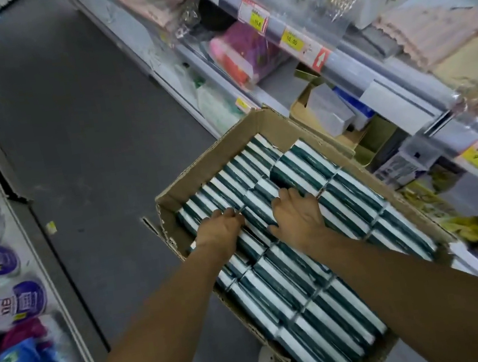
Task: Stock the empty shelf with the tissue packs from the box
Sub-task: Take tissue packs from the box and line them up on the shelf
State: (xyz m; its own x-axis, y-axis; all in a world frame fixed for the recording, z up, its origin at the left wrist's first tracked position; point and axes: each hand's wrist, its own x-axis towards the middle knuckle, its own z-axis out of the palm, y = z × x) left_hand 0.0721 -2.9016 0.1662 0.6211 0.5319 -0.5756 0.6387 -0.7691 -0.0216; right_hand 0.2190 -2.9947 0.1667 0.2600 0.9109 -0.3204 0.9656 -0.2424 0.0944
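An open cardboard box (199, 171) stands on the aisle floor, packed with several rows of green-and-white tissue packs (293, 290). Both my hands are inside it, in the middle of the top layer. My left hand (220, 229) has its fingers dug down between packs on the left side of one bundle. My right hand (296, 214) lies with its fingers curled over the packs on the bundle's right side (258, 205). No pack is lifted. The shelf (277, 89) to the right of the box has a bare stretch behind a price rail.
Shelving runs along the right with price tags (293, 39), pink bags (241, 54), small cartons (328, 107) and towels above. Left shelving holds wrapped paper rolls (18, 300). Grey aisle floor (70, 127) stretches ahead with small litter.
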